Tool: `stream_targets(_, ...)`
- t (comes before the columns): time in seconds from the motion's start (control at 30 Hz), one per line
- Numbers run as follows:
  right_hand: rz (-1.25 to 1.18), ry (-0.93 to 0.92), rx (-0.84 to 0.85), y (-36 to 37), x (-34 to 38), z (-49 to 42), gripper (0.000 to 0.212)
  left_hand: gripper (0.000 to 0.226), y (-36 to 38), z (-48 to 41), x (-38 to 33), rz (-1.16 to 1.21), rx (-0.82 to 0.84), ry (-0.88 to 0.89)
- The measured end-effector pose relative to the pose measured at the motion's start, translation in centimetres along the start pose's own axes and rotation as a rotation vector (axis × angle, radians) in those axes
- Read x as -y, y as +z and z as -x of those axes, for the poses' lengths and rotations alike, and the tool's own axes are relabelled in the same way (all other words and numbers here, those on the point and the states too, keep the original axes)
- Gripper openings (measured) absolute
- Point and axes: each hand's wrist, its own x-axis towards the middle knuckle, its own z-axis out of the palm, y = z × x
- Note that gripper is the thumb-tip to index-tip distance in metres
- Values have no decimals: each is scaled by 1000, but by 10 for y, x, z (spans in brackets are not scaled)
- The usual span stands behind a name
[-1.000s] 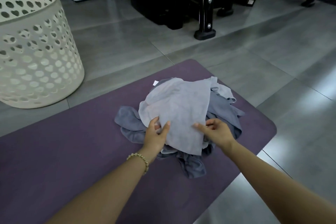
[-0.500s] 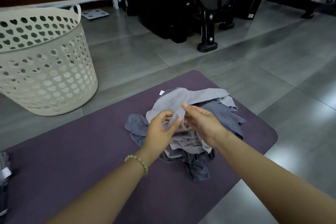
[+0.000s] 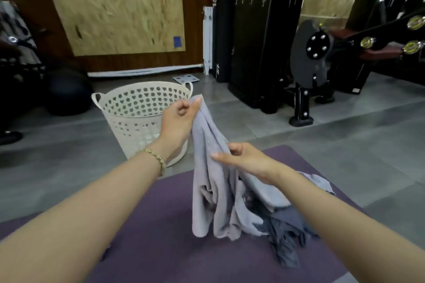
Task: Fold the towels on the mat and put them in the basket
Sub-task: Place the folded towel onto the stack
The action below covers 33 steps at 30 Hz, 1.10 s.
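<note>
Up goes the pale lilac towel (image 3: 213,190)! The left grip (image 3: 181,119), a bare hand with a beaded bracelet (image 3: 157,159) at the wrist, is clenched on the towel's top corner and holds it high. The right grip (image 3: 247,161) sits lower and just to the right, thumb and fingers grasping the same towel along its edge, with the forefinger stretched out to the left. The cloth hangs bunched in long folds between them, and its lower end reaches down to the purple mat (image 3: 161,248).

Right of that hanging end lies the pile of towels (image 3: 285,220), darker grey ones crumpled on the mat's right side, partly behind the right forearm. The white basket (image 3: 128,122), punched with heart-shaped holes, stands upright on the grey floor (image 3: 345,145) beyond the mat's far edge, behind the left grip. Further back, a black gym machine (image 3: 305,57) stands on the right and a wooden board (image 3: 119,7) leans against the far wall.
</note>
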Motion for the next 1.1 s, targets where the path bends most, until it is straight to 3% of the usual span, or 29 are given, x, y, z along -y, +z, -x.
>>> stream_targets(0.1,-48,-20,53,27,39,14,23,31,-52,-1,-27,-38,-73,-13)
stream_targets(0.23,-89,-94,-15,65,77,16,28,37,-117,22,-31,-74,-116,-132)
stream_targets(0.4,-13,-102,-21,106,112,21,37,21,-170,69,-38,4,-202,-201)
stream_targets(0.47,-14,-118,-32,124,124,22,41,13,-185,82,-45,-104,-226,-163)
stream_targets(0.57,-32,-126,24,151,140,26,30,49,-196,103,-68,-341,8,-119)
stream_targets(0.63,-31,-124,75,165,143,28,23,48,-197,113,-80,-337,215,-141)
stream_targets(0.8,-192,-52,202,186,136,38,32,52,-212,123,-78,-293,266,-143)
stream_targets(0.97,43,38,427,183,127,52,31,49,-236,120,-78,-275,3,-122)
stream_targets(1.1,260,129,528,167,126,55,51,45,-272,124,-69,-294,-135,-172)
